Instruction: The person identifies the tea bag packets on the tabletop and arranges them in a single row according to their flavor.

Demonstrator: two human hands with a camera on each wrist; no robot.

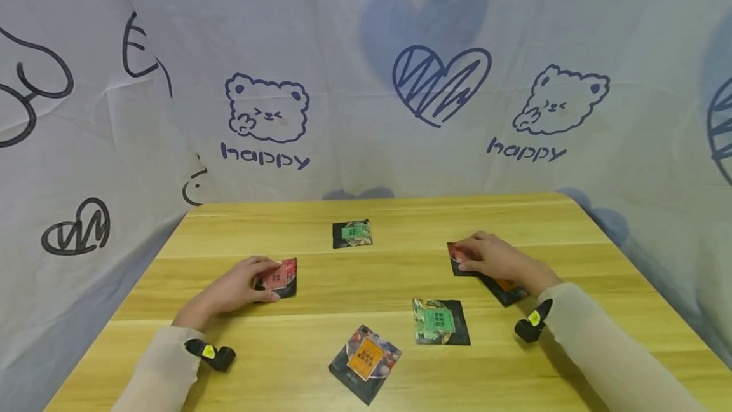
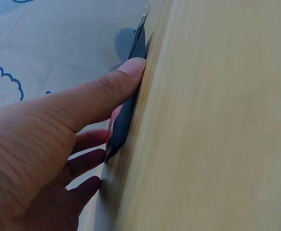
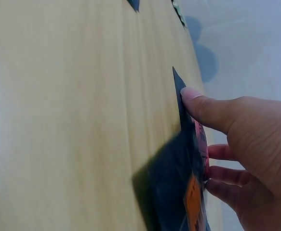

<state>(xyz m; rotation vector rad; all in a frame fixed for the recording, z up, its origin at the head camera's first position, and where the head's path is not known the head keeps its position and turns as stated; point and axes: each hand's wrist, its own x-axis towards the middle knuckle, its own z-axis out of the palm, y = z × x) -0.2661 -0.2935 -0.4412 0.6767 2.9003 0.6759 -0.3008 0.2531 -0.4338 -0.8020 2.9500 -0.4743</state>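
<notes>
On the left of the table lies a small black sachet with a red label point(image 1: 284, 276), gripped by my left hand point(image 1: 231, 286). The left wrist view shows the thumb on one edge of that sachet point(image 2: 125, 119) and fingertips at its opposite side. My right hand point(image 1: 503, 260) holds a second red-labelled sachet point(image 1: 455, 259) between thumb and fingers at the right. Under the right wrist is an orange-labelled sachet point(image 1: 503, 291), partly hidden by the hand. In the right wrist view this orange-labelled sachet point(image 3: 167, 185) sits tilted against the held one.
A green-labelled sachet point(image 1: 352, 233) lies near the table's back edge. Another green-labelled sachet point(image 1: 437, 322) rests right of centre, and an orange-labelled sachet point(image 1: 365, 361) lies askew at the front. Printed cloth point(image 1: 354, 81) hangs behind the wooden table point(image 1: 343, 291).
</notes>
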